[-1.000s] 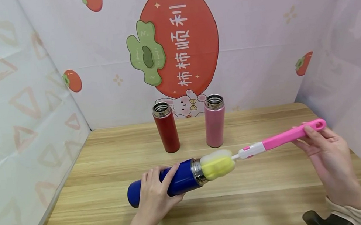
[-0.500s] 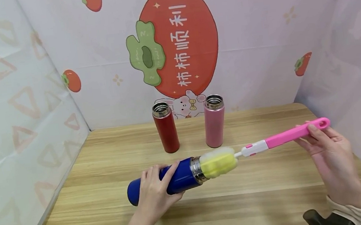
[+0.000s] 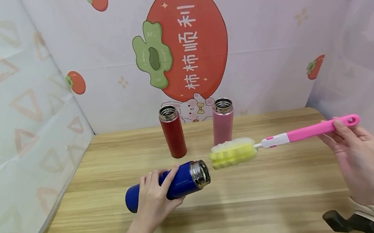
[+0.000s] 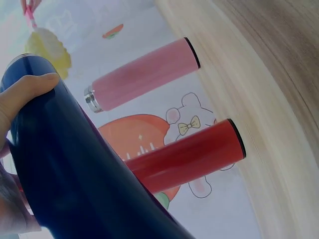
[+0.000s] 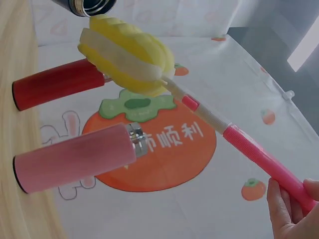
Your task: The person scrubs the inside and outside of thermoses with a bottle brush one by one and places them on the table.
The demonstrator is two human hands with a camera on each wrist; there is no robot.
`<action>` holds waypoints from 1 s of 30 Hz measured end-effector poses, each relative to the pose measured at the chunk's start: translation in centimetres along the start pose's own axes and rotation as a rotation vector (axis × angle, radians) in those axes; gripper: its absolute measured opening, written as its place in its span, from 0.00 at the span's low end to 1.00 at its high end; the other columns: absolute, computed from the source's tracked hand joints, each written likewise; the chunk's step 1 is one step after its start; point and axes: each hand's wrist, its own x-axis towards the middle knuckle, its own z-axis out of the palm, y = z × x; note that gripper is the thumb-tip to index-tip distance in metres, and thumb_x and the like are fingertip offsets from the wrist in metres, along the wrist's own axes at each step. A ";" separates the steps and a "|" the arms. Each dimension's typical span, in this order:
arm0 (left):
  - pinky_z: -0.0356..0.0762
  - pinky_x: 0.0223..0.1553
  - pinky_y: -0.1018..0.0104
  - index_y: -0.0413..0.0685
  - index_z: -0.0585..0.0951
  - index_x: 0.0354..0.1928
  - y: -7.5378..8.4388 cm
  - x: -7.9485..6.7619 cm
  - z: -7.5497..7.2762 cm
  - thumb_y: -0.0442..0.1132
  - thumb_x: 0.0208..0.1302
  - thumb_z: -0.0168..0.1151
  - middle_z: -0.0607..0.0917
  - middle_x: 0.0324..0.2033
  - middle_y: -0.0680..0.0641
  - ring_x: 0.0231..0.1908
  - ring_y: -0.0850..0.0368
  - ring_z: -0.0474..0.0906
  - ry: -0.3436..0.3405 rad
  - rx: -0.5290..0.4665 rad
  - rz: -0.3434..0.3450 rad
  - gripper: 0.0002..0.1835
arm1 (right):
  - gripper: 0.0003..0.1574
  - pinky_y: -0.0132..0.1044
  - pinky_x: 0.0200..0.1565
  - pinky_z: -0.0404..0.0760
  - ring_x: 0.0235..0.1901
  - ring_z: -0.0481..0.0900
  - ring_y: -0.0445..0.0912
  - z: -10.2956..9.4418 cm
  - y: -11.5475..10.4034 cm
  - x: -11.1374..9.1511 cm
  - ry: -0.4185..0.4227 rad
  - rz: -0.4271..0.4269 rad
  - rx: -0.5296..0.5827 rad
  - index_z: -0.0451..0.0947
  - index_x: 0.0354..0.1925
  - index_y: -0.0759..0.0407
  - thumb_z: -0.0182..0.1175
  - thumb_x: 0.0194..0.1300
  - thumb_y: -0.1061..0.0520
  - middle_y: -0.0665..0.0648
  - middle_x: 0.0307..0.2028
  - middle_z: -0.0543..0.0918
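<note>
My left hand (image 3: 158, 194) grips a blue thermos bottle (image 3: 182, 180) round its body; the bottle leans over, its uncapped steel mouth (image 3: 201, 173) pointing right. In my right hand (image 3: 357, 154) is a bottle brush, pinched near the end of its pink handle (image 3: 310, 131). The yellow and white sponge head (image 3: 233, 153) of the brush is out of the bottle, a short gap to the right of the mouth. In the right wrist view the whole sponge (image 5: 127, 55) shows, with the blue bottle's mouth (image 5: 94, 6) at the top edge.
A red thermos bottle (image 3: 174, 139) and a pink one (image 3: 223, 125) stand upright and uncapped at the back of the wooden table (image 3: 260, 215). The sponge overlaps the pink one's base in the head view. Printed cloth walls (image 3: 271, 64) enclose the table at the back and sides.
The brush has moved right and up, its sponge coming fully out of the blue bottle's mouth. The left hand with the bottle has shifted slightly left.
</note>
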 end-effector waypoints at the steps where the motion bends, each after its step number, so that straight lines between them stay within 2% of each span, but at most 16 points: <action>1: 0.65 0.34 0.55 0.53 0.74 0.53 0.1 0.0 0.0 0.51 0.24 0.75 0.76 0.34 0.41 0.34 0.47 0.71 -0.002 0.000 0.002 0.43 | 0.14 0.47 0.42 0.74 0.36 0.80 0.59 0.2 0.2 0.1 -0.005 -0.002 -0.015 0.72 0.42 0.80 0.42 0.60 0.76 0.66 0.35 0.75; 5: 0.65 0.34 0.55 0.53 0.73 0.53 0.4 0.0 0.3 0.51 0.22 0.76 0.76 0.34 0.42 0.34 0.48 0.71 0.010 -0.004 0.023 0.45 | 0.14 0.46 0.41 0.75 0.35 0.80 0.57 0.8 1.1 0.3 -0.036 -0.011 -0.080 0.71 0.42 0.79 0.43 0.60 0.77 0.67 0.35 0.77; 12: 0.66 0.34 0.56 0.54 0.73 0.54 0.8 0.3 0.7 0.52 0.20 0.77 0.76 0.36 0.42 0.36 0.49 0.72 0.008 0.004 0.056 0.46 | 0.11 0.44 0.39 0.76 0.34 0.81 0.54 1.6 2.1 0.4 -0.032 -0.003 -0.153 0.73 0.40 0.77 0.46 0.59 0.75 0.66 0.35 0.79; 24: 0.66 0.35 0.57 0.55 0.73 0.53 1.1 0.5 0.9 0.52 0.23 0.76 0.76 0.36 0.42 0.36 0.48 0.72 -0.025 0.009 0.049 0.44 | 0.09 0.42 0.41 0.75 0.36 0.81 0.53 2.2 2.9 0.4 -0.036 0.030 -0.194 0.71 0.40 0.74 0.48 0.60 0.72 0.63 0.36 0.76; 30: 0.66 0.34 0.57 0.53 0.75 0.51 0.8 0.4 1.1 0.52 0.22 0.76 0.76 0.35 0.43 0.35 0.49 0.72 -0.034 0.012 0.042 0.43 | 0.09 0.44 0.41 0.75 0.36 0.81 0.55 2.1 2.9 0.3 -0.071 0.047 -0.142 0.70 0.38 0.75 0.45 0.61 0.73 0.64 0.35 0.76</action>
